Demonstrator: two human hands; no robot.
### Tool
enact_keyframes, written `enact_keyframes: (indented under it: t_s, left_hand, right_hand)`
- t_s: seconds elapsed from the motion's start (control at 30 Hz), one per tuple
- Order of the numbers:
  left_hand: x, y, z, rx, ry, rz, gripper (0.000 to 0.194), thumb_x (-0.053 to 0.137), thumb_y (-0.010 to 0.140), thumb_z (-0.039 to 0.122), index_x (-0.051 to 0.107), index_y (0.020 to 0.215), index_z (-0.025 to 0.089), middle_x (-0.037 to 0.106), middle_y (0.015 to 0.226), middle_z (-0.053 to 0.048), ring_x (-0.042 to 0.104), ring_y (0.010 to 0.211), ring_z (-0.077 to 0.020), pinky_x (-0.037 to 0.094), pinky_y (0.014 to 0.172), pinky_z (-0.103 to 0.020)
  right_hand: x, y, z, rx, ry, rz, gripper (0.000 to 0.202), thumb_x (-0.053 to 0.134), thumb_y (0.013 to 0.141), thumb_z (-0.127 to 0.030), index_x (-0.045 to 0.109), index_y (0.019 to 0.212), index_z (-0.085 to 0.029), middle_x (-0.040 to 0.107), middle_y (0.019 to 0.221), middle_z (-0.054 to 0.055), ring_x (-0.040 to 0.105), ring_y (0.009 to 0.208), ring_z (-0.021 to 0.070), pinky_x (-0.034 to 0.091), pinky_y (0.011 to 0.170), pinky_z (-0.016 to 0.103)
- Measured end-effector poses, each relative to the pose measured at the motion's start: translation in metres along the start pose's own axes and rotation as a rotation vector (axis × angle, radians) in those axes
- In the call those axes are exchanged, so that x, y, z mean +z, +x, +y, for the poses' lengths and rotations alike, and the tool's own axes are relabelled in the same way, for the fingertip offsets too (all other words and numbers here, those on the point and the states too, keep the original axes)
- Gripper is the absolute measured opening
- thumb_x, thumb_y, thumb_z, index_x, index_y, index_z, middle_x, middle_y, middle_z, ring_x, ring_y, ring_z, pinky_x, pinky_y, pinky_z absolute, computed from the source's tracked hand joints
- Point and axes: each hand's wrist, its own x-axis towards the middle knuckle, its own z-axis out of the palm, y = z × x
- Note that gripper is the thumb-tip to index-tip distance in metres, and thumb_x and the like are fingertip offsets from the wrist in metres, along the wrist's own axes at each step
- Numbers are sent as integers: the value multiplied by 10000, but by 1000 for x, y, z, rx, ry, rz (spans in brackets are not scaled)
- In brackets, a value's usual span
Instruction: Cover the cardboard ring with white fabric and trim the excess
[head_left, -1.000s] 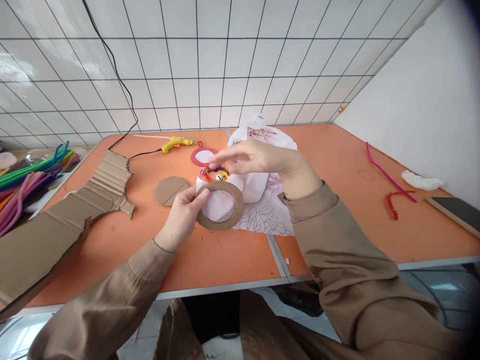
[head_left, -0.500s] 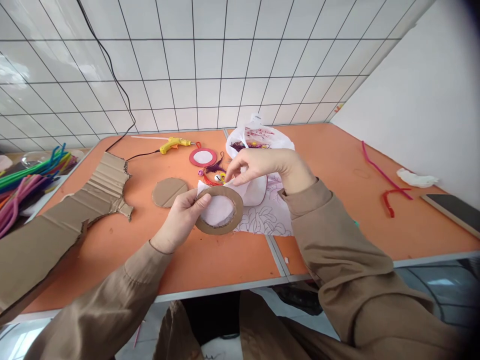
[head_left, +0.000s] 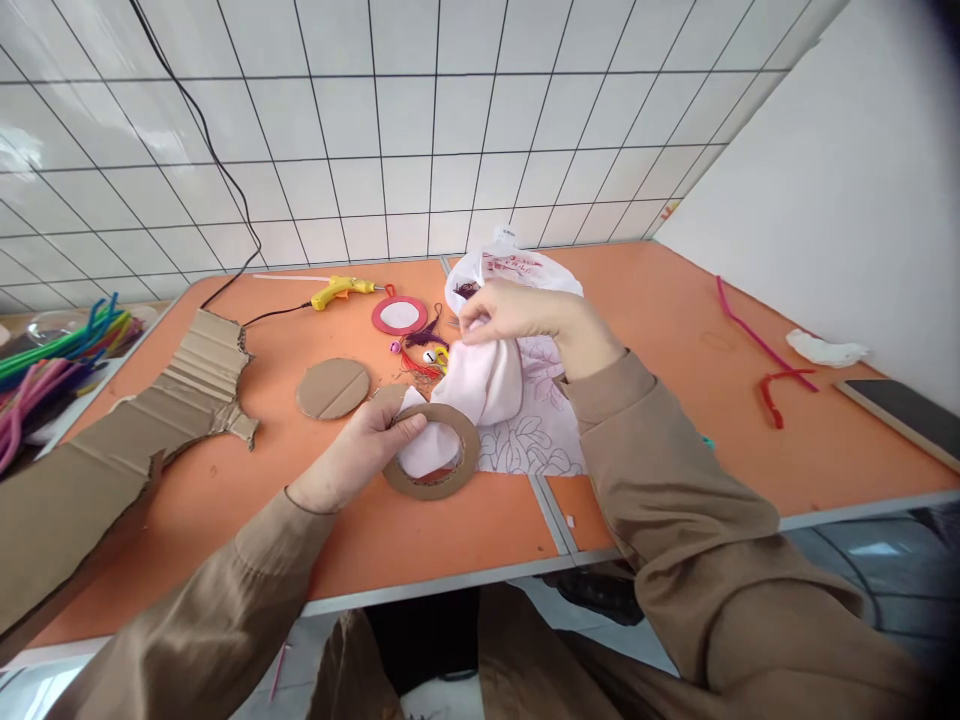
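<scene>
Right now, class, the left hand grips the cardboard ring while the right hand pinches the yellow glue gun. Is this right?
No: the right hand pinches pale pink cloth; the glue gun lies on the table, the head view shows. The left hand does grip the cardboard ring.

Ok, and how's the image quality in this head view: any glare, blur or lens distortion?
Head view: bright glare on the wall tiles at far left; wide-angle stretch in the sleeves toward the lower corners; dark vignette at upper right; right hand slightly soft, cardboard ring readable; light even, with only faint shadows on the orange table.
</scene>
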Motion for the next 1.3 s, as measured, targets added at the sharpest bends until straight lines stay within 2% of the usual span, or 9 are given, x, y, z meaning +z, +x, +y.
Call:
enact_keyframes:
  t_s: [0.07,0.17,0.4,0.57,0.7,0.83,0.97,1.1,1.3]
  left_hand:
    - [-1,0,0,-11,-12,24,320,742,757,460,740,844,153,703,811,-79,622,784,-226,462,695,-310]
    - [-3,-1,2,-2,-77,77,357,771,723,482,745,849,149,709,810,-71,614,770,-208,458,689,-295]
    - [-12,0,8,127,-178,295,364,773,731,476,761,896,151,716,810,-54,607,780,-188,454,692,-267]
    - [-15,2,10,149,-260,390,344,779,719,440,746,890,142,695,778,-50,591,716,-175,434,606,-256]
    - [-15,7,5,208,-293,492,303,769,736,442,731,865,169,662,730,-26,602,704,-177,437,590,-259]
    - [-15,10,2,298,-298,567,313,776,732,432,733,905,174,700,829,-35,640,853,-204,490,713,-277]
    - [-14,9,3,389,-279,625,289,740,776,393,733,959,170,735,928,-50,648,987,-219,499,838,-299]
    - [-14,8,3,345,-371,622,297,727,790,412,725,988,191,738,1006,-53,661,1011,-221,519,834,-298]
    - [-18,13,1,244,-526,563,303,762,757,385,723,974,177,737,1006,-49,672,946,-187,524,769,-243]
  right_hand:
    - [-8,-3,-13,-95,160,12,198,632,816,-364,612,701,-204,583,719,-11,507,697,132,383,665,307]
    - [-15,-7,-24,-181,349,137,205,614,858,-379,593,747,-208,589,786,3,515,780,136,408,738,309]
    - [-22,-11,-19,15,157,475,164,645,813,-277,562,682,-224,536,668,-10,501,667,149,388,645,317]
    - [-24,-12,-18,45,163,497,170,640,841,-323,569,718,-229,608,710,6,563,717,174,429,680,333]
    - [-24,-13,-26,19,209,531,175,652,808,-337,562,706,-227,573,685,3,546,690,170,424,640,318]
    - [-23,-13,-33,-73,264,544,214,661,808,-368,549,688,-230,514,655,-6,490,644,152,385,605,309]
    - [-21,-14,-38,-139,239,601,174,672,802,-303,568,684,-226,542,661,-5,505,639,148,397,617,315]
    - [-18,-13,-43,-192,194,657,169,657,816,-305,568,694,-229,574,670,-7,558,657,159,437,637,325]
    - [-11,-6,-32,-46,53,582,147,638,805,-306,589,690,-228,619,716,0,594,729,182,455,678,340]
